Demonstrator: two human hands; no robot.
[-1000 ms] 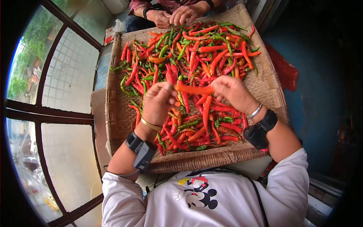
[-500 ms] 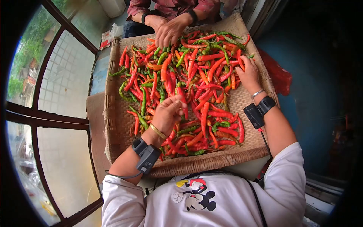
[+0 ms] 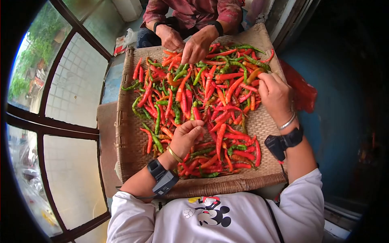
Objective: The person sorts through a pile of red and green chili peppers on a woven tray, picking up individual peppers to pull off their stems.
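Red, orange and green chili peppers (image 3: pixel 233 87) lie heaped on a shallow woven tray (image 3: pixel 267 121). My left hand (image 3: pixel 187 137) is over the near middle of the heap, thumb and fingertips pinched together. A red chili pepper (image 3: pixel 197 113) with a green stem end meets these fingertips; its lower part is hidden, so a grip on it cannot be confirmed. Near the tray's right side, my right hand (image 3: pixel 277 95) pinches the end of an orange-brown chili pepper (image 3: pixel 253 75).
Across the tray sits another person, whose two hands (image 3: pixel 196 46) work over the far edge of the peppers. Framed windows (image 3: pixel 73 93) stand on the left. A red bag (image 3: pixel 302 89) hangs beyond the tray's right edge.
My left hand has drawn back toward me along the red pepper. My right hand has left a red pepper and now pinches an orange-brown one. The other person's hands have moved apart.
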